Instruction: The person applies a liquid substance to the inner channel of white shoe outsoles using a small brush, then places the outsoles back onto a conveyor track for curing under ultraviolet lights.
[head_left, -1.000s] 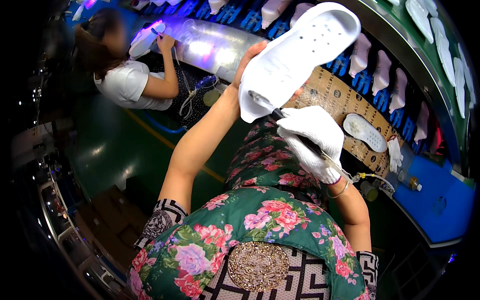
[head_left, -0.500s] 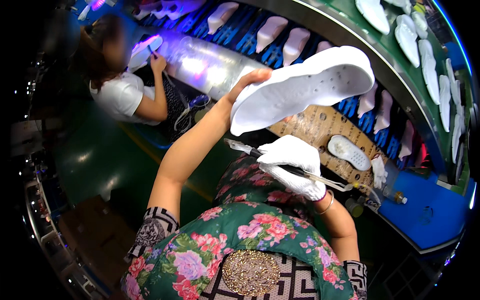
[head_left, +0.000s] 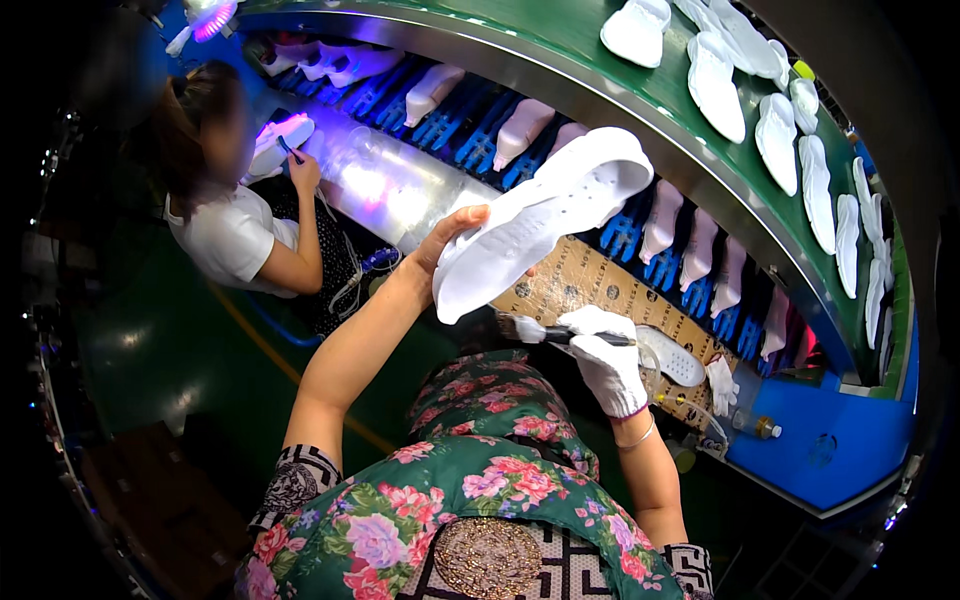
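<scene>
My bare left hand (head_left: 452,236) grips a white shoe sole (head_left: 545,222) by its near left side, with some fingers hidden beneath. The sole is tilted, its hollow inner face and small holes toward me. Below it, my right hand (head_left: 606,368), in a white knitted glove, is closed around a brush (head_left: 530,330) with a dark handle. Its pale bristles point left, under the sole and apart from it. A clear tube (head_left: 652,372) runs by the glove. Behind the right hand, another white sole (head_left: 676,356) lies on printed brown cardboard (head_left: 590,282).
A green conveyor (head_left: 560,42) carries several white soles. Beneath it stand pink lasts (head_left: 523,134) on blue holders. At right are a white glove (head_left: 721,384), a small bottle (head_left: 757,424) and a blue surface (head_left: 830,440). A person (head_left: 245,225) works at left with another sole.
The held sole has moved left and down in the picture, with its inside turned more into view. My right hand has swung upright, and the brush now lies more level. The whole view has shifted.
</scene>
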